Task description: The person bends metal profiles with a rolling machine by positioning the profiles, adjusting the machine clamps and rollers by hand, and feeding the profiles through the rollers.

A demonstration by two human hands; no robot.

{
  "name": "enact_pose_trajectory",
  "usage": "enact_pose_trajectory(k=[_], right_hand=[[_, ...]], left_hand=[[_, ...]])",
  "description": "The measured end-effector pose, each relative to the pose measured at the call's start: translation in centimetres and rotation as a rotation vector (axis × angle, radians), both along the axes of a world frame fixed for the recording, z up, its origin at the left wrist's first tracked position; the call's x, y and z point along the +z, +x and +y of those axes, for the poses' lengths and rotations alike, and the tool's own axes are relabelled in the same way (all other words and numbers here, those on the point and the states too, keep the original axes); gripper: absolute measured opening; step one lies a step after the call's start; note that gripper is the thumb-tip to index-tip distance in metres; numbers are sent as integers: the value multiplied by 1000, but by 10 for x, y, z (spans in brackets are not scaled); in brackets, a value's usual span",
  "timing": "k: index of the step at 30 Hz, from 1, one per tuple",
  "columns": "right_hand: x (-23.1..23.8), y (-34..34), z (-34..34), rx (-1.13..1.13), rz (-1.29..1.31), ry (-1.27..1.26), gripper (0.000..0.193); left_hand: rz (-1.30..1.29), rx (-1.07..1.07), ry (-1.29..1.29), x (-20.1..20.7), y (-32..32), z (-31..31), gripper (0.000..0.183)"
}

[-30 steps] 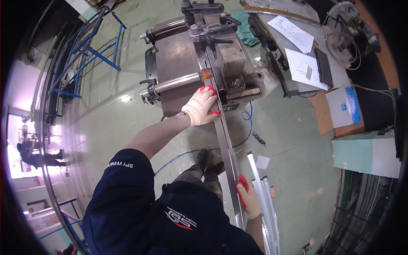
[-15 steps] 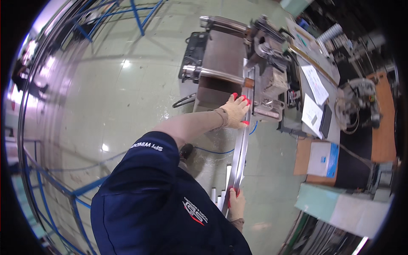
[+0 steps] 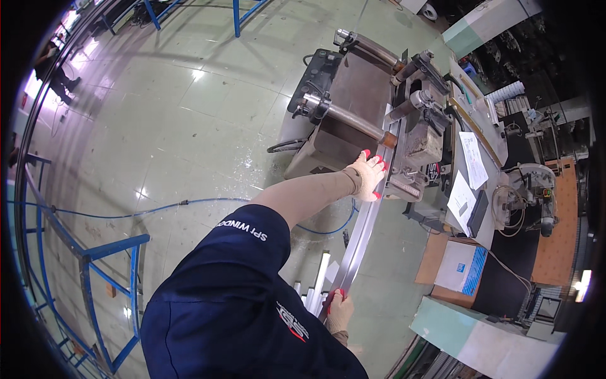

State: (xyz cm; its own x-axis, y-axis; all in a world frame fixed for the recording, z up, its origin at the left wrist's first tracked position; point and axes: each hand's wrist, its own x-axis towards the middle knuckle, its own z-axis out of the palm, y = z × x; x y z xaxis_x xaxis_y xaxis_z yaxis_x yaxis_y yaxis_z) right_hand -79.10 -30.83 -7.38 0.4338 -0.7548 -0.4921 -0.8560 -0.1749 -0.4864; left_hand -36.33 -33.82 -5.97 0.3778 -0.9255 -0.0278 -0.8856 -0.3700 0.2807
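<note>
A long silver metal profile (image 3: 358, 243) runs from a machine (image 3: 356, 95) with steel cylinders down toward my body. My left hand (image 3: 368, 177), in a cream glove with red fingertips, lies on the profile just before the machine. Its fingers are spread over the metal. Closer to me, my right hand (image 3: 339, 311), gloved the same way, is closed round the profile's near part. The far stretch of the profile passes beside the machine's front cylinder (image 3: 353, 123) and is partly hidden there.
Several white bars (image 3: 320, 271) stand under the profile's near end. To the right, a bench (image 3: 495, 142) carries papers (image 3: 472, 161); a box (image 3: 457, 268) sits near it. A blue hose (image 3: 158, 207) crosses the floor, and a blue frame (image 3: 113, 249) stands at left.
My view has shifted and turned, so the machine and bench appear lower and farther right. Both hands keep about the same places on the profile.
</note>
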Motion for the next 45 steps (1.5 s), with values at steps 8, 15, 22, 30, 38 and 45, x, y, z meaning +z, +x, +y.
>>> enact_pose_trajectory(k=[8,15,22,30,38,45], right_hand=[[16,10,4,140,109,-163,51],[3,13,-7,131,70,-103,54],[8,18,-7,138,22,-118,50],[20,31,-3,156,6,-163,47],[13,37,-12,145,-12,-150,48],[45,6,13,130,-91,-147,44]], left_hand=[[54,-2,-22,4,1,3,90],[49,27,3,4,10,-2,90],[41,29,-7,5,11,-4,89],[32,48,-18,-2,14,-6,88],[66,83,10,11,7,-6,83],[-6,-24,-117,3,-45,21,81]])
